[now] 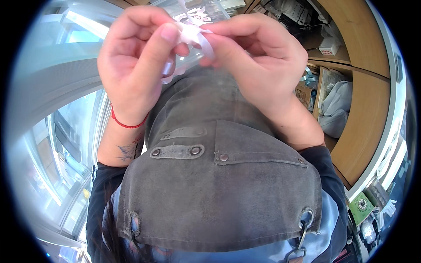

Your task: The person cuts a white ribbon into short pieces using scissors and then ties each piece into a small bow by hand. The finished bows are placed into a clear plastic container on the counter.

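A shiny white ribbon (191, 33) is pinched between my two hands at the top of the view, bunched or looped in the middle. My left hand (138, 57) grips it between thumb and forefinger, the other fingers curled beneath. From the opposite side, my right hand (263, 55) holds it with thumb and fingertip. One pale lilac-white loop hangs down beside the right thumb. Just beyond the fingers is a clear plastic box (218, 9) with several white ribbon pieces (199, 16) in it. My hands partly hide the box.
A dark grey apron (184, 184) covers my front, below the hands. Wooden shelves (370, 39) on the right hold a small white box (329, 46), a plastic-wrapped bundle (337, 103) and other goods. Bright window-like glass panels (66, 127) line the left side.
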A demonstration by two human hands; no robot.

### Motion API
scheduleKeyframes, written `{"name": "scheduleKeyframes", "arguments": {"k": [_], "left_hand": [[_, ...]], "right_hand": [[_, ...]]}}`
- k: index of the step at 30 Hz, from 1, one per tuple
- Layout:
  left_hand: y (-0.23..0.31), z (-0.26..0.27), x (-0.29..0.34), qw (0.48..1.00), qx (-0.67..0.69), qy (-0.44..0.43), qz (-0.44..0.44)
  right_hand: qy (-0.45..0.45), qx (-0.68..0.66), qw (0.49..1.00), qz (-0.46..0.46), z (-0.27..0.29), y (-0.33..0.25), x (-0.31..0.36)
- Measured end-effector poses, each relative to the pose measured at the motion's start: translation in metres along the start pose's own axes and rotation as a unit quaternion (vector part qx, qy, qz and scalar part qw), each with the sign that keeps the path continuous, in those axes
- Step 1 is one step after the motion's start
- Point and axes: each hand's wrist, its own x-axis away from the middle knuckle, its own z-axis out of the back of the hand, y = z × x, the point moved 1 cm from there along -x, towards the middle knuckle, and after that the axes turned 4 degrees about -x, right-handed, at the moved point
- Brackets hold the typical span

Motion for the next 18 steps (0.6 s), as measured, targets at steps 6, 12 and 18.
{"name": "scheduleKeyframes", "arguments": {"k": [6, 12, 18], "left_hand": [[0.001, -0.003, -0.002, 0.999, -0.010, 0.037, -0.020], [0.002, -0.005, -0.004, 0.998, 0.025, 0.031, -0.053], [0.003, -0.006, -0.004, 0.998, 0.045, 0.020, -0.033]], "right_hand": [[0.006, 0.017, 0.997, 0.078, 0.003, 0.007, 0.002], [-0.022, -0.175, 0.980, 0.091, -0.003, 0.009, -0.014], [-0.012, -0.318, 0.948, -0.007, -0.011, 0.018, 0.001]]}}
